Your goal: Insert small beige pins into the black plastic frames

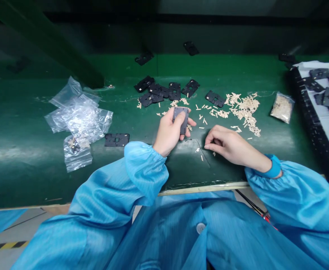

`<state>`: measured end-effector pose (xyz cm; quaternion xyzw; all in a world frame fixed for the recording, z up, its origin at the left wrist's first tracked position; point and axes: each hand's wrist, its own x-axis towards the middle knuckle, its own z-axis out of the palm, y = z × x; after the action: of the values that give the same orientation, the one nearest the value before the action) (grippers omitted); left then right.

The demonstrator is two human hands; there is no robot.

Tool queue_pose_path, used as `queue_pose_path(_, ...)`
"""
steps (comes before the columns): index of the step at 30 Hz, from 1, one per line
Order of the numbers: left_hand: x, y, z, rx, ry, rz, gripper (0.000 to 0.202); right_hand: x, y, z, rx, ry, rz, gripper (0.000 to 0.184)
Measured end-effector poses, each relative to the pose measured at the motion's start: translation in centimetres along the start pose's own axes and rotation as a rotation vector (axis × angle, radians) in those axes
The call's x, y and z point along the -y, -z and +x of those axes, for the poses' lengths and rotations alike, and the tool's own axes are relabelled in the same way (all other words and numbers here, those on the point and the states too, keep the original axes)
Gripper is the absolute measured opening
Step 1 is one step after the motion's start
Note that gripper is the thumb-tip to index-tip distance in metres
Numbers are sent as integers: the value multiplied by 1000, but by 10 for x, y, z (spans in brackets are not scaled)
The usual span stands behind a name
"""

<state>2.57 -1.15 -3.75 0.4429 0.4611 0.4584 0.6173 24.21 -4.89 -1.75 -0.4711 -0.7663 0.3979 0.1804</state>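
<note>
My left hand [167, 131] grips a flat, dark plastic plate [180, 119] with small cut-outs, its thumb pressed on the face and its fingers behind. To the right, my right hand [225, 144] hovers low over the green table with thumb and fingertips drawn together; whatever may be between them is too small to tell. Small cream-coloured strips [246, 108] lie in a loose heap beyond the right hand, and others are scattered between both hands. Several more black plastic plates [174, 91] lie behind the left hand, and one black plate [116, 140] rests to its left.
Clear plastic bags [82, 112] are piled on the left, with a small bag of dark parts [77, 152] in front. A bag of cream strips [282, 107] lies at right, beside a black-edged tray [305, 112] of plates. A green post [54, 45] slants across the back left.
</note>
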Motion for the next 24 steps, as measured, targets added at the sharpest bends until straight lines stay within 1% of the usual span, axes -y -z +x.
queue_pose_path(2,-2,-1,-2,31,-32,40,24,3,4,8,-39,-127,243,19)
queue_pose_path(4,-3,0,-3,58,-85,109,25,6,7,21,-45,-213,520,26)
queue_pose_path(7,-6,3,-3,60,-179,210,30,5,9,44,23,-257,856,33)
queue_pose_path(10,-6,7,0,45,-253,271,34,0,7,59,75,-281,1036,33)
queue_pose_path(12,-5,9,2,54,-271,295,34,-4,3,62,80,-293,1092,31)
queue_pose_path(14,-3,10,4,61,-260,306,33,-6,-1,61,85,-308,1131,31)
queue_pose_path(19,0,7,3,24,-224,311,27,-6,-7,56,88,-312,1165,31)
queue_pose_path(21,-1,6,2,-4,-205,306,24,-5,-8,55,55,-283,1118,30)
queue_pose_path(24,-3,3,1,-51,-167,271,24,-2,-10,53,-48,-191,950,31)
